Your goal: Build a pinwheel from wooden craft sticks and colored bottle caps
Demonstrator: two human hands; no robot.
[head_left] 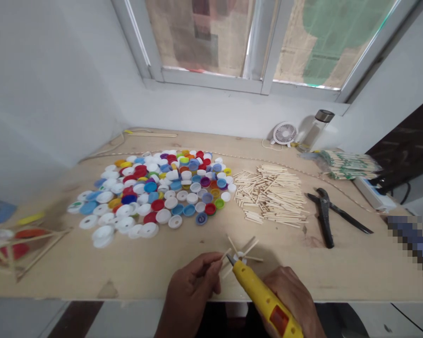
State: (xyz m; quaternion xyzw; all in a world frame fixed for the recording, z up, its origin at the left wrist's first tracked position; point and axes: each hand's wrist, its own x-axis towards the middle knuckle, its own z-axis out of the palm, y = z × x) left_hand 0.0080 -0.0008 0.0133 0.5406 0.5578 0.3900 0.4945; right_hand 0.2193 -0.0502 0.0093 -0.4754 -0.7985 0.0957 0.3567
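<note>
My left hand (190,293) is closed in a pinch on a thin wooden stick at the edge of a small wheel of sticks (241,256) built around a white bottle cap. A yellow glue gun (264,300) is gripped in my right hand (292,300), and its nozzle points at the hub of the wheel. The wheel rests on the wooden table (338,272) near its front edge, just ahead of both hands.
A spread of several coloured and white bottle caps (155,192) lies at centre left. A pile of short wooden sticks (271,195) sits to its right, then black pliers (324,216). A small white fan (285,133), a bottle (315,129) and a stick frame (17,249) stand around the edges.
</note>
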